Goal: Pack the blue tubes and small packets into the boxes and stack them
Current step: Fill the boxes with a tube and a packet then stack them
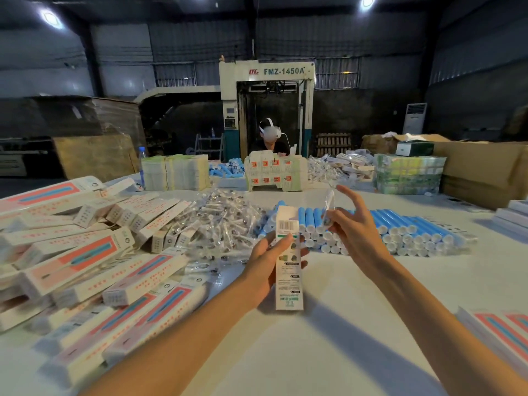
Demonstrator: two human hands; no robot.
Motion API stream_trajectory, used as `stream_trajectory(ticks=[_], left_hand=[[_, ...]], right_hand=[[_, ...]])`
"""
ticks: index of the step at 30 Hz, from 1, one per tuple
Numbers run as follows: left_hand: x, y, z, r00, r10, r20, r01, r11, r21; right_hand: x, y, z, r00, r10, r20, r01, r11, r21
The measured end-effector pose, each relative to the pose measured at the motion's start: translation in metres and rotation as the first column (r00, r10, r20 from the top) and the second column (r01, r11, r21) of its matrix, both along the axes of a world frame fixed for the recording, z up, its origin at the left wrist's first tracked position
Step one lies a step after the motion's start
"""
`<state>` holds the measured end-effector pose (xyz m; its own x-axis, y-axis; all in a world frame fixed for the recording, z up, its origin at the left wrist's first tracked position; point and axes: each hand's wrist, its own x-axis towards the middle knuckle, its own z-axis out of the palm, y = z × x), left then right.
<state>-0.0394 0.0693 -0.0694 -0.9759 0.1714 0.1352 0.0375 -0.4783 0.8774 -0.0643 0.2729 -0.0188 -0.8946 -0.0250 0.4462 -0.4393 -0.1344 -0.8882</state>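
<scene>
My left hand (pixel 270 257) grips a long white box (pixel 288 270) upright above the table, its open top end pointing away from me. My right hand (pixel 353 224) pinches a small clear packet (pixel 328 205) between thumb and forefinger, just right of the box's top, with the other fingers spread. A stacked row of blue tubes (pixel 400 232) with white caps lies behind my hands. A heap of clear small packets (pixel 220 221) lies left of the tubes.
Packed white boxes with pink and blue print (pixel 94 270) are piled on the left; a few more lie at the lower right (pixel 503 330). Across the white table (pixel 343 324) a person with a headset (pixel 270 138) sits behind stacks of flat cartons (pixel 175 172). Brown cardboard boxes (pixel 483 172) stand far right.
</scene>
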Motion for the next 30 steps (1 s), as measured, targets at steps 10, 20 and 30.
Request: stream_trajectory(ticks=[10, 20, 30], left_hand=[[-0.003, 0.015, -0.006, 0.997, -0.008, -0.081, 0.005, 0.999, -0.036], [-0.002, 0.012, -0.008, 0.994, -0.01, -0.111, 0.003, 0.998, -0.07], [-0.006, 0.006, -0.009, 0.975, 0.074, -0.211, -0.116, 0.974, -0.196]], right_hand=[[-0.008, -0.025, 0.03, 0.96, -0.028, -0.277, 0.107, 0.956, 0.273], [-0.021, -0.036, 0.031, 0.962, 0.093, -0.257, 0.067, 0.831, 0.551], [-0.001, -0.02, -0.01, 0.947, -0.118, -0.298, 0.245, 0.867, 0.434]])
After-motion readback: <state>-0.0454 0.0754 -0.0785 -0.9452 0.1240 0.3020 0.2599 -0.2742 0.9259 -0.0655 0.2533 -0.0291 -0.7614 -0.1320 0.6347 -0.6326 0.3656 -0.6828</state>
